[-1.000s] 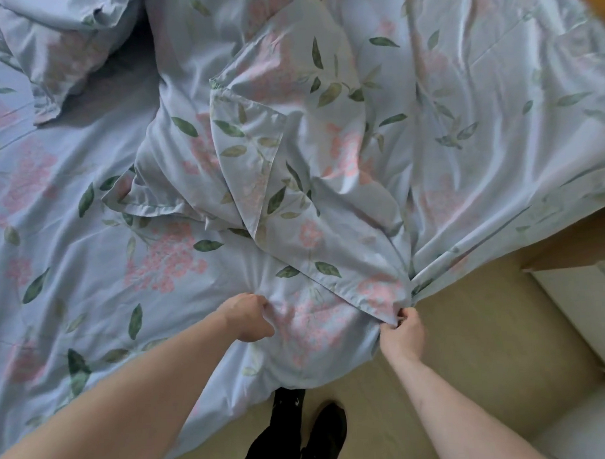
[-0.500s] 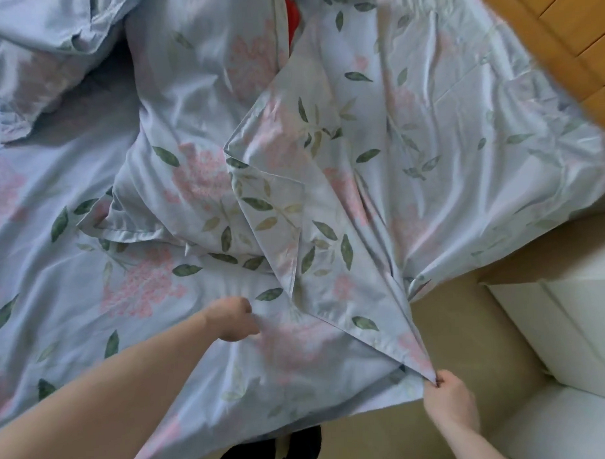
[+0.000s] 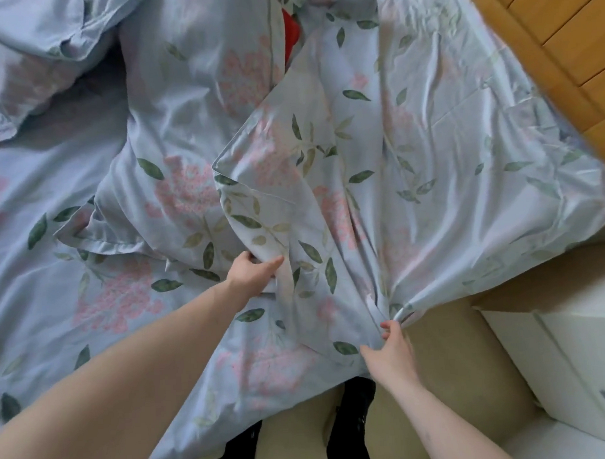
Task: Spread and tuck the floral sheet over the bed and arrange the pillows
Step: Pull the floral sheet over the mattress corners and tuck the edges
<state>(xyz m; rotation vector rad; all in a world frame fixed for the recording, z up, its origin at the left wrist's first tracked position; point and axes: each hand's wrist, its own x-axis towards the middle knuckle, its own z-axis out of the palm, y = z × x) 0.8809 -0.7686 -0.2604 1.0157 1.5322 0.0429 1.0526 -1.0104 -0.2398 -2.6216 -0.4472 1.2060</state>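
The pale blue floral sheet [image 3: 411, 150], printed with pink flowers and green leaves, lies rumpled over the bed with a big folded flap in the middle. My left hand [image 3: 251, 270] pinches the lower edge of that flap. My right hand [image 3: 389, 350] grips a bunched corner of the sheet at the bed's near edge, over the floor. A pillow [image 3: 31, 63] in the same fabric lies at the top left. Something red [image 3: 291, 30] shows through a gap in the sheet at the top.
A wooden headboard or panel [image 3: 541, 39] runs along the top right. White furniture [image 3: 559, 357] stands at the right, close to the bed corner. Beige floor [image 3: 446, 368] lies below, with my dark-clad feet [image 3: 349, 423] at the bed's edge.
My left hand has moved up from the flat sheet and taken hold of the folded flap's edge. My right hand has shifted its hold to a bunched corner further right, and the sheet spreads rightwards.
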